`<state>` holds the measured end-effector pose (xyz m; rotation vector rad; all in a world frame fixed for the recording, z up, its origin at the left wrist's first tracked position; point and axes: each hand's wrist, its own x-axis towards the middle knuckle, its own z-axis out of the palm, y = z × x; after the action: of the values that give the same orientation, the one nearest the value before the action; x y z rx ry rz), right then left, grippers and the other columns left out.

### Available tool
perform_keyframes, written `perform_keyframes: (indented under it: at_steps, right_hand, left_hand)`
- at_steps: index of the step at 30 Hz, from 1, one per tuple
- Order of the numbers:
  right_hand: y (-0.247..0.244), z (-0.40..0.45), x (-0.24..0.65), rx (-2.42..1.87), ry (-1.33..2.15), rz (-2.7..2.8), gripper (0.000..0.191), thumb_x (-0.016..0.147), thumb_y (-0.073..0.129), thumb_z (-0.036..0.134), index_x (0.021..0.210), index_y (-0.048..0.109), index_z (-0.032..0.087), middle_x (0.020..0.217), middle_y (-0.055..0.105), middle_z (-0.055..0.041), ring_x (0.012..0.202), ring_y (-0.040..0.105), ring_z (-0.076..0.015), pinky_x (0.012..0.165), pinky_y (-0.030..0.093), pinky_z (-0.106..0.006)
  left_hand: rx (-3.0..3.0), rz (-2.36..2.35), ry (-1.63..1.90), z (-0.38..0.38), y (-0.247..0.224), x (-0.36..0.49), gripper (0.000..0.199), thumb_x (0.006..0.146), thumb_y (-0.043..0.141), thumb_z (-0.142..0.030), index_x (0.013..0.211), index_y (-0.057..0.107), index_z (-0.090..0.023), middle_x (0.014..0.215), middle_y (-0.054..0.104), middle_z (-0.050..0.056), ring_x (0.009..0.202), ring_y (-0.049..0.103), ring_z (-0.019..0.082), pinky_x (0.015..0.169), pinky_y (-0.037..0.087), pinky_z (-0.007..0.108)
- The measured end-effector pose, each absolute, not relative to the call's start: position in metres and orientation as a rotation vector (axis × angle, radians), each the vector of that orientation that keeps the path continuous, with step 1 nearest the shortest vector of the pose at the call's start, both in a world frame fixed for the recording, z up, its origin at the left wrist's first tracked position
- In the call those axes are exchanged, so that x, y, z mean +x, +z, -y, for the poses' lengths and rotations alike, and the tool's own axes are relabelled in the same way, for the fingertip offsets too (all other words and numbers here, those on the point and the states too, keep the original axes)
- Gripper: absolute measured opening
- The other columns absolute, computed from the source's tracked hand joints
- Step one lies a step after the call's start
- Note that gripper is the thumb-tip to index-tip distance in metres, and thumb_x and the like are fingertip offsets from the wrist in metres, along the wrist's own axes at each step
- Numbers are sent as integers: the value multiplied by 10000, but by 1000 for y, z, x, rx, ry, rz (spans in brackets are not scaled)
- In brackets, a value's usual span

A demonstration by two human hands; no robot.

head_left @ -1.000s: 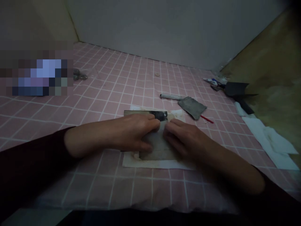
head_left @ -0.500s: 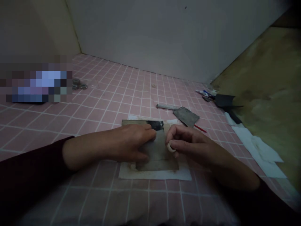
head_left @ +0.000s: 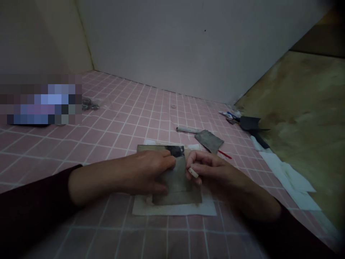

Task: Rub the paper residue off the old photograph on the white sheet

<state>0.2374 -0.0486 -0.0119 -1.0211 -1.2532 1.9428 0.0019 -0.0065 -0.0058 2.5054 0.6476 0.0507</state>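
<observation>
My right hand is closed, pinching a small cream-coloured ring between thumb and fingertips, now seen edge-on with small dark marks on it. Beneath it lies a worn grey sheet that looks like sandpaper, on top of white paper. Over the left part of the sheet is my left hand, its fingers stretched out and its thumb apart. I cannot tell how firmly it touches. Part of a darker flat piece with a black patch shows just beyond my left fingers.
Behind the sheet lie a grey rod, a second grey abrasive piece and a red stick. Another pale ring is farther back. Black tools and folded tissue lie right; a blurred-out bright object is left.
My right hand has turned the ring, so its outer edge shows instead of its opening. My left hand stays over the sheet. The whole view has shifted slightly.
</observation>
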Motion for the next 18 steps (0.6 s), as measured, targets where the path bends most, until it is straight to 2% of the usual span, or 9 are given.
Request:
perform_keyframes:
  at_steps: [11,18]
  right_hand:
    - [-14,47,241,-1055,1852,1349,70,823,689,168,883,652,172,813,619,4,670,552,-73,598,441,-183]
    - [-15,47,242,-1067,1824,1388,55,839,674,189,881,643,174,848,618,-2,660,539,-69,603,425,-193]
  left_hand:
    - [2486,-672,33,7,-2,2,237,745,684,-233,908,518,-188,943,532,14,821,526,163,683,418,273]
    - [2501,-660,68,7,-5,2,235,738,682,-217,906,520,-185,939,527,12,813,523,159,675,410,269]
